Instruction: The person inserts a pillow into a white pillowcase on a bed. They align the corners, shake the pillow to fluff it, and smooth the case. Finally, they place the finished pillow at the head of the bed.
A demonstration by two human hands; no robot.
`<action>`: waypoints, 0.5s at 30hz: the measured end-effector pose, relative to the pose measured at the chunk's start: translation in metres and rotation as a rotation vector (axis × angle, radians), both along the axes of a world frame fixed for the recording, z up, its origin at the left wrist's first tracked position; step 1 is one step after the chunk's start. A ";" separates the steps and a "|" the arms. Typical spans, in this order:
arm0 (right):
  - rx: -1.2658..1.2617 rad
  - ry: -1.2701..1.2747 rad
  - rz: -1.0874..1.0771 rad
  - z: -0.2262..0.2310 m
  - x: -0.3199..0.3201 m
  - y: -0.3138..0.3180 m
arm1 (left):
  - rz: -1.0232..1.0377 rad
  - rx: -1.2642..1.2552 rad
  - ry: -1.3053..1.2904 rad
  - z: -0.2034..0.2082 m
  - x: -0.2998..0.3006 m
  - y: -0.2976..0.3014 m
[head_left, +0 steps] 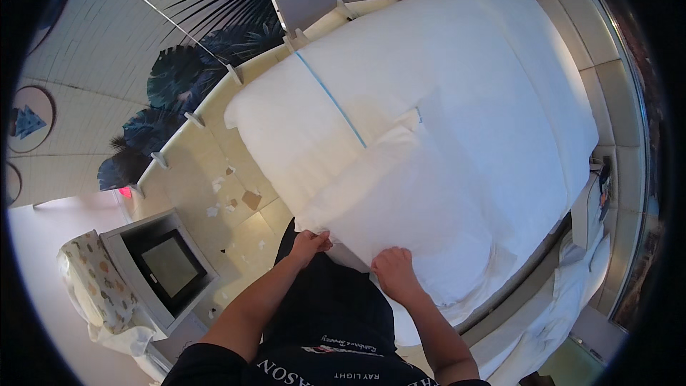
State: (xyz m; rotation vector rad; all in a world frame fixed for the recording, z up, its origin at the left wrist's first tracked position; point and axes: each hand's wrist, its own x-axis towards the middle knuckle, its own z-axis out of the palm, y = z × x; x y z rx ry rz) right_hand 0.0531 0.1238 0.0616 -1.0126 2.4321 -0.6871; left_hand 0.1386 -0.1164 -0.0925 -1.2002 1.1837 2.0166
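Observation:
A wide bed (486,64) covered in white bedding fills the middle and right of the head view. On its near part lies a puffy white duvet (414,207), with one corner pointing toward the middle of the bed. My left hand (311,243) is closed on the duvet's near left corner, its fingers pinching the cloth. A little to the right, my right hand (394,268) is curled into a fist on the near edge, gripping the fabric. The cloth between the two hands hangs in front of my black shirt (321,307). A thin blue stripe (331,100) runs across the white bedding beyond.
A white cabinet (153,271) with a dark-framed front stands at lower left, a patterned cushion (96,282) beside it. Scraps (250,200) litter the tiled floor. A padded headboard (614,100) rises at right. More white cloth (536,329) lies bundled at lower right.

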 end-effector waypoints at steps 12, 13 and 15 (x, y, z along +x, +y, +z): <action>0.056 -0.273 -0.183 -0.046 0.066 -0.007 | -0.031 -0.138 0.100 -0.014 -0.011 0.013; 0.033 -0.248 -0.305 -0.038 0.049 -0.006 | -0.080 -0.134 0.064 -0.013 0.000 0.010; -0.113 -0.047 -0.439 -0.017 0.003 -0.007 | -0.257 -0.233 -0.027 -0.011 0.017 0.005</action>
